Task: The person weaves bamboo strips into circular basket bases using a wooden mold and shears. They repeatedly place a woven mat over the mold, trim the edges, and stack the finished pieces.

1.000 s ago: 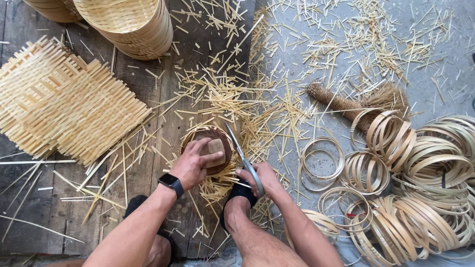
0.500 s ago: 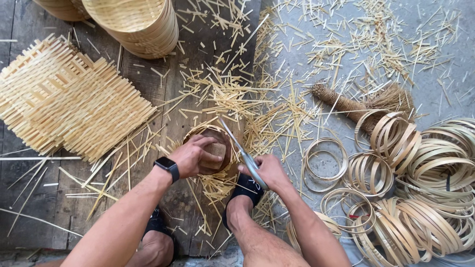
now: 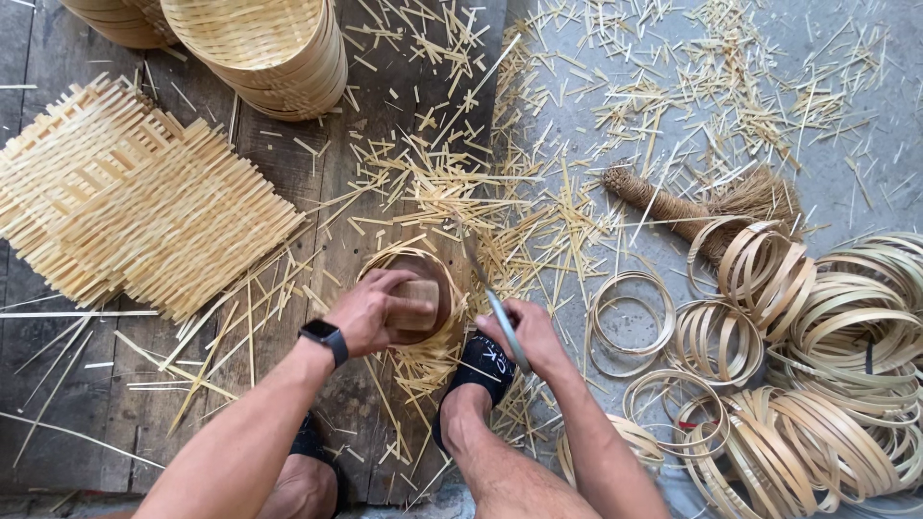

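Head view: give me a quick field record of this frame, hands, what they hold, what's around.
left hand: presses a wooden block into a round bamboo basket
right hand: grips a knife, blade toward the basket rim
left wrist: black watch
floor left: woven bamboo mat, stacked baskets
floor right: bamboo rings, hand broom
litter: bamboo offcuts

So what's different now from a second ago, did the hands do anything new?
Very little. The left hand keeps pressing the wooden block onto the round bamboo form. The right hand still grips the knife, its blade at the form's edge. Woven mat, baskets and bamboo rings lie unmoved.
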